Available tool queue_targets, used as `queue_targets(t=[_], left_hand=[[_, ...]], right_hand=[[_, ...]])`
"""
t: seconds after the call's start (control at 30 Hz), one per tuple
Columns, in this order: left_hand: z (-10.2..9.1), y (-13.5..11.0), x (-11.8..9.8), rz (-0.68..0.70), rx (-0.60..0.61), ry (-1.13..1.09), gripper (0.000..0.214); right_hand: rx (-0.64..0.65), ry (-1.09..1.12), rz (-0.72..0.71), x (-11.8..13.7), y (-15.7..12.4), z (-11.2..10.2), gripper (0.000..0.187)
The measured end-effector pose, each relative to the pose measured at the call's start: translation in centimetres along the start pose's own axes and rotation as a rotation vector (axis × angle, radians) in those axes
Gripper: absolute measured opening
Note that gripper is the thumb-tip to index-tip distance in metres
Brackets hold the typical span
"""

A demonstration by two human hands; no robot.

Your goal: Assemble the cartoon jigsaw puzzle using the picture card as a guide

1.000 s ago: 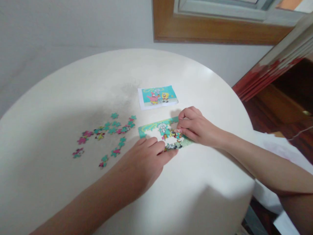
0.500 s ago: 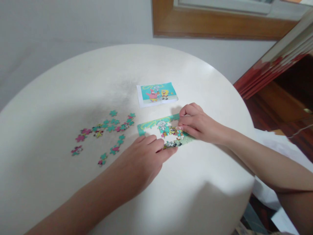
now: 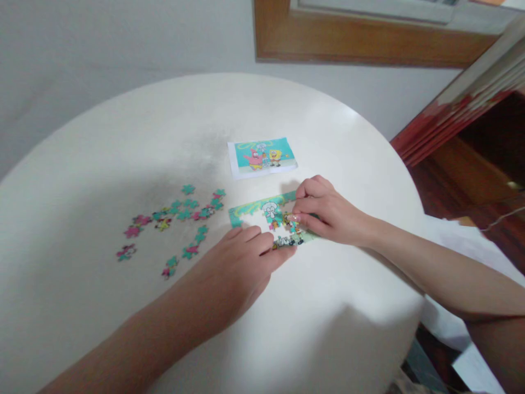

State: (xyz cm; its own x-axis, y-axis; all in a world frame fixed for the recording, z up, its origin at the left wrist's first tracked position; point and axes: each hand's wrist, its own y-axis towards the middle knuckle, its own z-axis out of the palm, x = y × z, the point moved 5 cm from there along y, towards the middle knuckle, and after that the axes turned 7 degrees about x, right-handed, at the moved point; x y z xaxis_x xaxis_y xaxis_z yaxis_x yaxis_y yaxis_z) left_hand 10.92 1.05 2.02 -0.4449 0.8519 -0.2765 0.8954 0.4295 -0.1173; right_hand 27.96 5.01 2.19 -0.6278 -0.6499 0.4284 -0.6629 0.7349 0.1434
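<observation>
A partly assembled jigsaw puzzle (image 3: 270, 209) lies on the round white table, its frame joined around a gap where white shows. My left hand (image 3: 246, 257) rests over its near left part, thumb along the near edge and the other fingers bent, holding the puzzle. At the right part, my right hand (image 3: 324, 213) has its thumb and fingers pinched together over a jigsaw piece (image 3: 289, 220) with yellow on it. The fingers partly cover that piece, so I cannot tell whether it is seated. Loose jigsaw pieces (image 3: 190, 203), several in teal, pink and yellow, lie to the left.
Behind the puzzle lies a printed reference picture (image 3: 262, 156) of the same cartoon characters. The white table (image 3: 320, 328) meets a wall with a wooden window frame (image 3: 274, 33). A red curtain (image 3: 426, 134) hangs at right; white papers (image 3: 455, 251) lie beyond the table's right edge.
My right hand has shifted slightly left and down over the puzzle, covering more of the yellow character. My left hand stays in place. The view has moved a little.
</observation>
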Motion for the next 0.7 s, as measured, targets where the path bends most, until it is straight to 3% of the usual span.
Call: queue_targets(t=[0.7], left_hand=[[-0.22, 0.12, -0.14, 0.002, -0.003, 0.015, 0.039]], right_hand=[[0.002, -0.102, -0.018, 0.71, 0.44, 1.15, 0.029]])
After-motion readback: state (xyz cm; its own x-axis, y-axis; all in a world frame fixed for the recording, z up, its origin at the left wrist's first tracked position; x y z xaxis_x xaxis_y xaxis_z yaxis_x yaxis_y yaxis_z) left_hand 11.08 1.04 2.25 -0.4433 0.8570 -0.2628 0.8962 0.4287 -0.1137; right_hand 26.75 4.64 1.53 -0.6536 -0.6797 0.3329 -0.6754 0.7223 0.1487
